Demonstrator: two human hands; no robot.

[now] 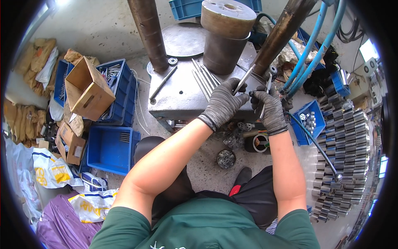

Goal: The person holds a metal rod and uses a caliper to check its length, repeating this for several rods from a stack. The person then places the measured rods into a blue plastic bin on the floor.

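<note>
My left hand, in a grey knitted glove, is closed around a slim, shiny metal rod that slants up and to the right. Close beside it, my gloved right hand grips a thin metal tool with a bent tip; its exact kind is unclear. Several similar metal rods lie side by side on the steel press table, just beyond my left hand. Farther left on that table are a darker, longer rod and a small ring.
A heavy steel cylinder stands between two press columns. Blue hoses hang at right, above a blue bin of small parts and stacked metal cylinders. Blue crates and a cardboard box are at left.
</note>
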